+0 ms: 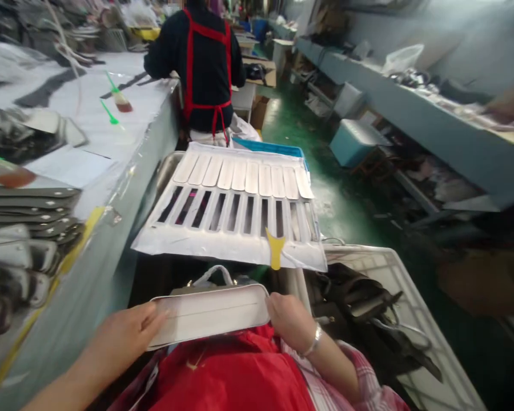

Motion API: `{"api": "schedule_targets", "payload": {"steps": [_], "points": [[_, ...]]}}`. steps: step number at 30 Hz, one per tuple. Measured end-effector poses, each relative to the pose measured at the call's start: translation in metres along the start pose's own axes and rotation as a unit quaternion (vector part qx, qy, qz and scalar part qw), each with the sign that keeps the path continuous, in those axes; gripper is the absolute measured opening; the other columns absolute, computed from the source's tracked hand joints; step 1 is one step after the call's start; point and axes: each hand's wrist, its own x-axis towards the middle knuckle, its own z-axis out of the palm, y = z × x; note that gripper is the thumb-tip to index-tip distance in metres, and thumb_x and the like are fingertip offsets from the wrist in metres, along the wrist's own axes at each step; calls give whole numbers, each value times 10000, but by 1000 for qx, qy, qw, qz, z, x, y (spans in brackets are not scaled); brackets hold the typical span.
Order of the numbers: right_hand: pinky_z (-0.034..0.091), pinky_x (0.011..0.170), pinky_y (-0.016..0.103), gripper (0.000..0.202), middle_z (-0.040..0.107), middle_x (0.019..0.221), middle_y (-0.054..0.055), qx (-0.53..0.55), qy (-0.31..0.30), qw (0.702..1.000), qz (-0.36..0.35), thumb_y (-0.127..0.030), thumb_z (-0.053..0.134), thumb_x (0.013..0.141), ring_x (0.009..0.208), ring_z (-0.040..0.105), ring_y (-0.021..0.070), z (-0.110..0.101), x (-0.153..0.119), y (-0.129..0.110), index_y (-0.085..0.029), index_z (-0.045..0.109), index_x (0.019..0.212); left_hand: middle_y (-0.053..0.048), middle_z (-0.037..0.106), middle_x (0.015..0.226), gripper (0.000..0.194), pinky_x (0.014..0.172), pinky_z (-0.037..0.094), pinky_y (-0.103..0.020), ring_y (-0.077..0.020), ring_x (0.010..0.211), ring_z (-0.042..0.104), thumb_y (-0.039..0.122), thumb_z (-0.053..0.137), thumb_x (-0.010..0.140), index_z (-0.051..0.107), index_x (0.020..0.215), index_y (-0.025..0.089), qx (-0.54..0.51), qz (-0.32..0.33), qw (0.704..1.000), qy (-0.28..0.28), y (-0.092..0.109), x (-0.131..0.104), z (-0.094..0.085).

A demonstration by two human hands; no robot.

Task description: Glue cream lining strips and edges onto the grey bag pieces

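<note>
- Both ends of a pale panel (pixel 216 315) were pinched, by left hand (pixel 131 328) and right hand (pixel 289 317), over a red apron (pixel 231 379).
- Beyond lay a slotted white sheet (pixel 223 241).
- The panel partly hid a handled item (pixel 199 289); crated dark pieces (pixel 355 291) looked blurred.

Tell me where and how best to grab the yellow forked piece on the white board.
Probably pinch the yellow forked piece by its narrow rounded end, coming from the near side. That end points toward the camera at the near edge of the white board, while the wider forked end points away.
</note>
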Motion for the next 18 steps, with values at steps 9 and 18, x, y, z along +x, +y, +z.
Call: {"api": "schedule_targets", "payload": {"steps": [9, 18], "points": [[378, 531, 291, 280, 627, 769, 102, -47, 20, 999, -3, -125, 331, 863, 655, 602, 209, 3, -4, -7, -132, 603, 795, -145, 498, 1276, 518, 819, 443, -383, -271, 995, 520, 283, 533, 766, 458, 1250, 113, 97, 424, 899, -47, 123, 36, 63], [332, 482, 271, 302, 599, 749, 91, -43, 36, 997, 48, -155, 282, 888, 606, 581, 178, 8, -3, -15, -138, 562, 777, -157, 506, 1252, 489, 755, 443, -368, -261, 947, 505, 377, 533, 801, 512, 1208, 106, 148, 417, 893, -83, 119, 40, 66]]}}
